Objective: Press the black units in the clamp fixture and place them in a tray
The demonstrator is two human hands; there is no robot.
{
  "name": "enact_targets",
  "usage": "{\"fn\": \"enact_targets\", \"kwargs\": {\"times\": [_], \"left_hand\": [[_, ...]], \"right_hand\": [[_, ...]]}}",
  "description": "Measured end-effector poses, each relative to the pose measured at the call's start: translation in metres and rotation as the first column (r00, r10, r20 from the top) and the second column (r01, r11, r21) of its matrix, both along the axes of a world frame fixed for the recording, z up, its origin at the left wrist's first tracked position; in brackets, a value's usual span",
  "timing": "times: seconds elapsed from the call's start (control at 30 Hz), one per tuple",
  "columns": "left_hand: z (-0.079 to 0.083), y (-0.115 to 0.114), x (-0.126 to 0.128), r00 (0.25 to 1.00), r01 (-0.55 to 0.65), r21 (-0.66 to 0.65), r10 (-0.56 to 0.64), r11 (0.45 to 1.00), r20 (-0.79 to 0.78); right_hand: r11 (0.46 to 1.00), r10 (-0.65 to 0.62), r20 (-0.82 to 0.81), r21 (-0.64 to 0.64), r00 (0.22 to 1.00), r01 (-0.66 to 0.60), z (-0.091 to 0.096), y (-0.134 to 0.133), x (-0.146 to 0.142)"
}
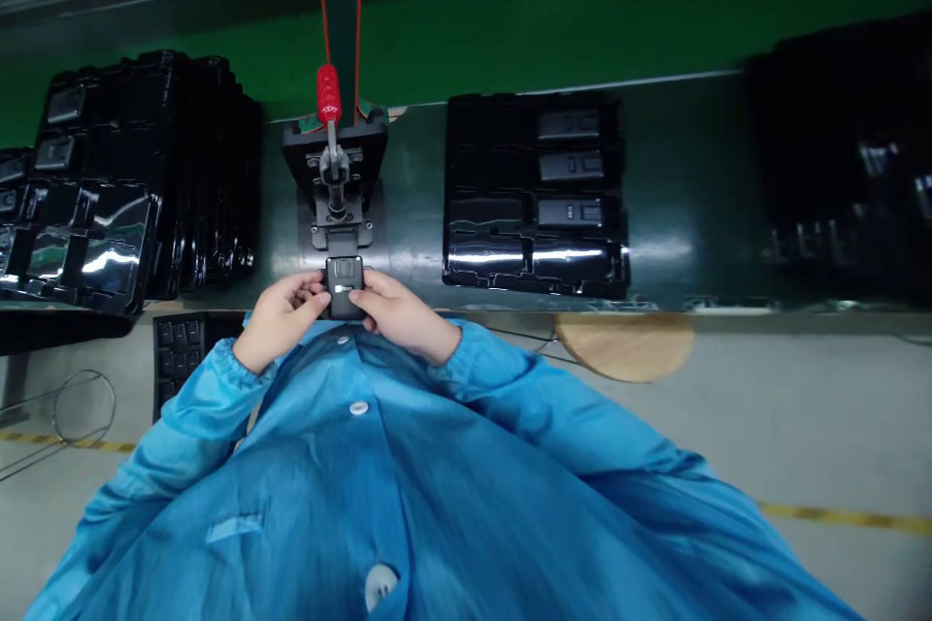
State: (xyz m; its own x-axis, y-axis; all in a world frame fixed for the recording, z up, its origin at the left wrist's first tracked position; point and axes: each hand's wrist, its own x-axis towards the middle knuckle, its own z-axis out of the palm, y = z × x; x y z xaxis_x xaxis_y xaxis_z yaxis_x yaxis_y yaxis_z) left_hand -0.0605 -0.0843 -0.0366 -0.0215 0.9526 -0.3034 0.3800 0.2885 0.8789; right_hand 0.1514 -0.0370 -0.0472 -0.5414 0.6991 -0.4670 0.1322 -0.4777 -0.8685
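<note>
A small black rectangular device (345, 277) with white lettering sits between my two hands at the table's front edge. My left hand (282, 312) grips its left side, the thumb at its lower left corner. On the other side my right hand (397, 310) closes round the right edge, its thumb resting on the face. Just beyond the device stands a toggle clamp fixture (336, 184) with a red handle (329, 95), which points away from me. Whether the device touches the fixture I cannot tell.
To the right lies a black plastic tray (484, 177) with several black devices (569, 212) in its right column. Stacked black trays (120, 150) stand at the left, partly holding similar pieces. More dark trays (822, 165) are at the far right. A round wooden stool (630, 344) is below the table edge.
</note>
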Motion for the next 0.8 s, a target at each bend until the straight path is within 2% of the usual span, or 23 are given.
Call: {"fn": "enact_targets", "kwargs": {"times": [0.07,0.17,0.43,0.57,0.63,0.7,0.8], "left_hand": [[-0.013,-0.006,0.001,0.996,0.061,0.025,-0.059,0.998,-0.072],[-0.019,-0.004,0.002,0.970,0.151,0.073,-0.133,0.986,-0.204],[-0.007,0.024,0.003,0.908,0.261,0.088,-0.213,0.961,-0.361],[-0.007,0.035,0.002,0.853,0.334,0.115,-0.249,0.935,-0.459],[-0.009,0.040,0.002,0.829,0.367,0.112,-0.270,0.923,-0.490],[-0.011,0.042,0.002,0.811,0.381,0.100,-0.280,0.919,-0.514],[-0.012,0.044,0.001,0.791,0.382,0.089,-0.275,0.920,-0.547]], "right_hand": [[1.000,-0.010,-0.001,0.013,1.000,0.010,-0.005,0.005,-0.001],[0.999,-0.003,0.020,0.033,1.000,0.002,-0.007,0.014,-0.004],[0.992,0.041,0.288,0.101,0.957,-0.073,-0.005,0.036,-0.005],[0.980,0.053,0.406,0.155,0.913,-0.126,-0.009,0.049,-0.005],[0.940,0.040,0.496,0.275,0.867,-0.201,-0.008,0.054,-0.004],[0.878,0.006,0.580,0.387,0.814,-0.282,-0.006,0.058,-0.004],[0.816,-0.015,0.668,0.439,0.744,-0.378,-0.002,0.060,-0.004]]}}
